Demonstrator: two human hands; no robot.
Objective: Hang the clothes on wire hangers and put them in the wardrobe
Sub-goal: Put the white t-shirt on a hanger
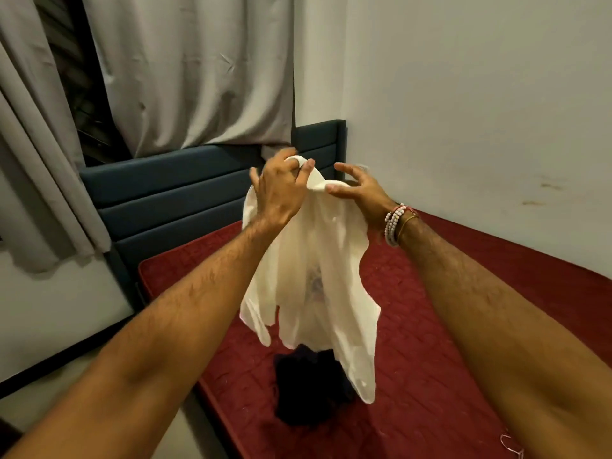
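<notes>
White garment (pixel 318 260): hanging in the air over the middle of the bed (pixel 430 359), its top edge lying between the two hands and its hem dangling low.
Left hand (pixel 281 188): gripping the bunched top of the white garment, fingers curling round the fabric.
Right hand (pixel 359 190): hovering just beside the left hand, fingers spreading and loosely bending, thumb touching the fabric edge.
Dark clothing (pixel 304 389): lying crumpled near the bed's left edge, directly below the hem.

Nothing readable here tbh. The white shirt (pixel 311 276) has a faint print showing through, too blurry to read
</notes>
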